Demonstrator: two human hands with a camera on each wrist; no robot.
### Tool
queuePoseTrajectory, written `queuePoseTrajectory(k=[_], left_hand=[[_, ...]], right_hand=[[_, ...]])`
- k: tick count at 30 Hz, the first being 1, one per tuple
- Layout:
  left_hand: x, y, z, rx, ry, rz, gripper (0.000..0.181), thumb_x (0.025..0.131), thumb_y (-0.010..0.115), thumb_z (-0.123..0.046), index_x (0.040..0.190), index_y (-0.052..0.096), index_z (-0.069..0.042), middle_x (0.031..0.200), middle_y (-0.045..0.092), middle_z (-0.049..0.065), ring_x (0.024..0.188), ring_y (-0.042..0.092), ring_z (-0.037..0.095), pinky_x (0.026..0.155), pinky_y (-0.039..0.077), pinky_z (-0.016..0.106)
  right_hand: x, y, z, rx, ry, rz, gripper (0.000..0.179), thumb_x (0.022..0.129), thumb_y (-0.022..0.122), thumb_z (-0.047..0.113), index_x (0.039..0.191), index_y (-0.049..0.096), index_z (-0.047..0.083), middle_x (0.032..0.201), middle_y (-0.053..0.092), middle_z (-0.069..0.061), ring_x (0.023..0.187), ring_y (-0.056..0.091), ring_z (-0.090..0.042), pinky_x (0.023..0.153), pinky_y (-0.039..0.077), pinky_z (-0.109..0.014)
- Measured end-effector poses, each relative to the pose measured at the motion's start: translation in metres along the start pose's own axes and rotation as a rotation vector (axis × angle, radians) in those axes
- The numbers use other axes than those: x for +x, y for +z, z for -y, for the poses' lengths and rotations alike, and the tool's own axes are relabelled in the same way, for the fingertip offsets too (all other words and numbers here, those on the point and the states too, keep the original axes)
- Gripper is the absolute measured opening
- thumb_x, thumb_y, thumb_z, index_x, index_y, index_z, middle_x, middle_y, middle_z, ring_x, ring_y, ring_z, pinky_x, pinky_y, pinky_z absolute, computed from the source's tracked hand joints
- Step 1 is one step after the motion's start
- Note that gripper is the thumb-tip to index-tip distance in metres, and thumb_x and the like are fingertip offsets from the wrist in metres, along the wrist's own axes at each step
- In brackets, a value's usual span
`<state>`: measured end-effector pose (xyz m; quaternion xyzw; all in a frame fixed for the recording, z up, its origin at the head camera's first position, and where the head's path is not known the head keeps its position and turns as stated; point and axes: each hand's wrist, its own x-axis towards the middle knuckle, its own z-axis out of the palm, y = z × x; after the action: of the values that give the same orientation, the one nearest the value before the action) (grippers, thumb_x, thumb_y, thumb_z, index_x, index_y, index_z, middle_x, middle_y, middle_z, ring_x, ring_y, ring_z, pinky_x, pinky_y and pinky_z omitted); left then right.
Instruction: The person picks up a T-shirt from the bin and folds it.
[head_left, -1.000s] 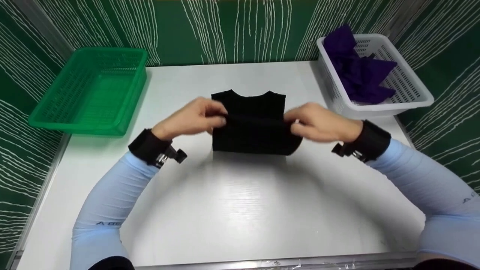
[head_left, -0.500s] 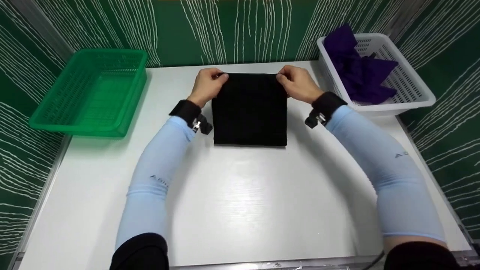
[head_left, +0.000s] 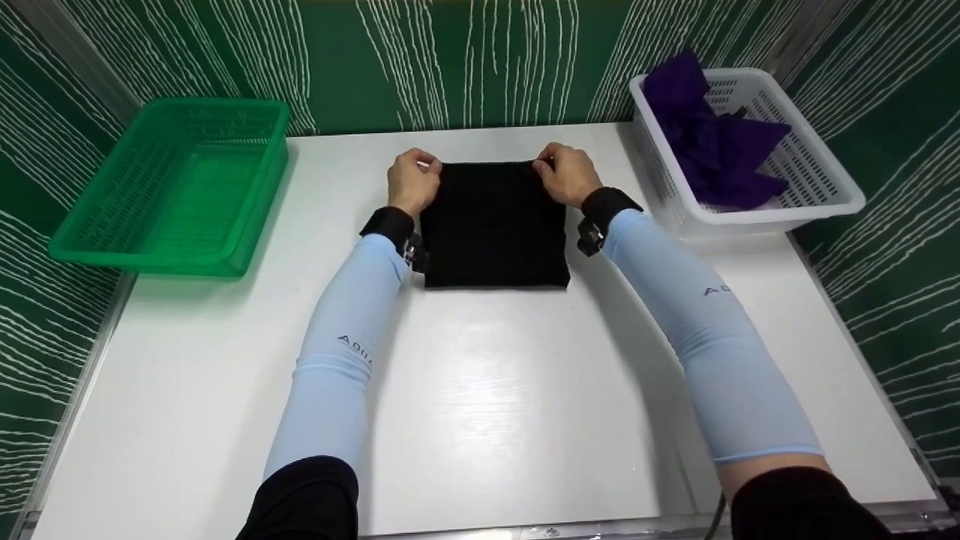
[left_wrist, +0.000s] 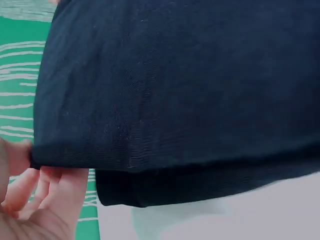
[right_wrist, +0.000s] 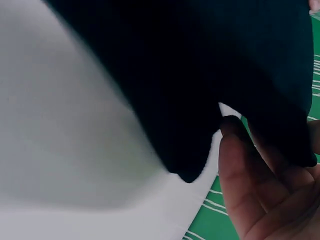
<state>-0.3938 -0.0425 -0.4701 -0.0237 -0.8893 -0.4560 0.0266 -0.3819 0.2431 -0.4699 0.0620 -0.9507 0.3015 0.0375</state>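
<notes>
A black shirt [head_left: 495,225], folded into a near-square, lies toward the back of the white table. My left hand [head_left: 412,180] pinches its far left corner; my right hand [head_left: 568,174] pinches the far right one. In the left wrist view, the thumb and fingers of the left hand [left_wrist: 45,200] grip the cloth corner, with another folded layer of the shirt [left_wrist: 175,90] showing below. From the right wrist, the right hand [right_wrist: 270,190] holds a corner of the dark cloth, and a second fold hangs beside its fingertips.
A green plastic basket [head_left: 251,225] stands at the back left. At the back right, a white basket [head_left: 795,217] holds crumpled purple cloth [head_left: 720,142]. A green wall with white streaks [head_left: 337,67] borders the table [head_left: 480,420].
Both hands carried the folded flap away from me over the neckline to the shirt's far edge, making a square. Since then they have come slightly back toward me and closer together, still pinching the corners.
</notes>
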Motion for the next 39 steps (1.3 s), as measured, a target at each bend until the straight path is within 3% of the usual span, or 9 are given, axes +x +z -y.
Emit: queuePoseTrajectory(k=[2,4,8,12,16,20,26,31,39], left_hand=[[-0.003,0.007,0.001,0.072,0.068,0.011,0.032,0.111,0.059,-0.025,0.134,0.068,-0.004,0.125,0.073,0.016,0.110,0.070,0.029,0.097,0.055,0.040],[-0.011,0.013,-0.001,0.178,0.154,0.074,0.048,0.110,0.061,-0.036,0.147,0.061,-0.005,0.145,0.064,0.019,0.130,0.064,0.033,0.109,0.053,0.045],[-0.031,0.022,-0.004,0.470,0.358,0.315,0.104,0.094,0.068,-0.076,0.169,0.036,-0.012,0.179,0.025,0.017,0.165,0.026,0.041,0.131,0.031,0.058],[-0.046,0.028,0.003,0.681,0.464,0.485,0.143,0.073,0.066,-0.099,0.176,0.015,-0.013,0.184,0.005,0.015,0.170,0.001,0.043,0.135,0.015,0.064],[-0.053,0.034,0.007,0.774,0.430,0.548,0.154,0.070,0.057,-0.106,0.175,0.002,-0.009,0.184,-0.004,0.016,0.170,-0.006,0.042,0.137,0.008,0.061],[-0.054,0.036,0.008,0.779,0.399,0.569,0.156,0.069,0.058,-0.106,0.175,-0.004,-0.010,0.183,-0.010,0.016,0.169,-0.010,0.043,0.137,0.005,0.061],[-0.054,0.027,0.010,0.761,0.366,0.629,0.153,0.071,0.070,-0.097,0.176,-0.007,-0.017,0.183,-0.017,0.014,0.168,-0.017,0.042,0.137,0.001,0.062],[-0.059,0.010,0.013,0.756,0.310,0.683,0.150,0.070,0.073,-0.095,0.176,-0.009,-0.028,0.182,-0.022,0.012,0.167,-0.021,0.043,0.136,-0.001,0.064],[-0.067,-0.005,0.023,0.749,0.221,0.731,0.159,0.063,0.077,-0.096,0.173,-0.018,-0.033,0.179,-0.032,0.013,0.166,-0.025,0.043,0.135,-0.005,0.063]], right_hand=[[-0.002,0.004,-0.001,-0.044,-0.001,0.021,0.035,0.113,0.053,0.025,0.131,0.065,-0.003,0.129,0.072,-0.027,0.122,0.067,-0.045,0.109,0.051,-0.057],[-0.006,0.008,-0.001,-0.105,-0.044,0.044,0.042,0.112,0.055,0.033,0.135,0.062,-0.002,0.135,0.068,-0.027,0.125,0.065,-0.046,0.109,0.051,-0.059],[-0.018,0.019,0.011,-0.250,-0.223,0.158,0.076,0.104,0.060,0.059,0.152,0.053,0.001,0.162,0.048,-0.027,0.147,0.049,-0.047,0.118,0.042,-0.068],[-0.030,0.037,0.030,-0.345,-0.322,0.371,0.119,0.090,0.058,0.087,0.169,0.031,0.002,0.180,0.019,-0.022,0.167,0.019,-0.044,0.130,0.023,-0.071],[-0.035,0.051,0.036,-0.407,-0.290,0.520,0.144,0.079,0.050,0.103,0.175,0.005,0.005,0.184,-0.003,-0.015,0.171,-0.002,-0.038,0.135,0.008,-0.066],[-0.034,0.054,0.030,-0.438,-0.268,0.565,0.157,0.069,0.052,0.108,0.174,-0.008,0.008,0.184,-0.012,-0.012,0.171,-0.010,-0.035,0.136,0.002,-0.062],[-0.036,0.052,0.015,-0.468,-0.300,0.585,0.167,0.058,0.070,0.104,0.174,-0.014,0.019,0.183,-0.019,-0.007,0.170,-0.014,-0.033,0.137,-0.001,-0.059],[-0.043,0.042,0.003,-0.498,-0.267,0.599,0.165,0.060,0.076,0.099,0.173,-0.019,0.026,0.182,-0.023,-0.008,0.170,-0.015,-0.035,0.137,-0.001,-0.060],[-0.055,0.019,-0.013,-0.501,-0.196,0.628,0.166,0.062,0.077,0.097,0.173,-0.019,0.021,0.181,-0.026,-0.013,0.169,-0.019,-0.039,0.136,0.004,-0.064]])
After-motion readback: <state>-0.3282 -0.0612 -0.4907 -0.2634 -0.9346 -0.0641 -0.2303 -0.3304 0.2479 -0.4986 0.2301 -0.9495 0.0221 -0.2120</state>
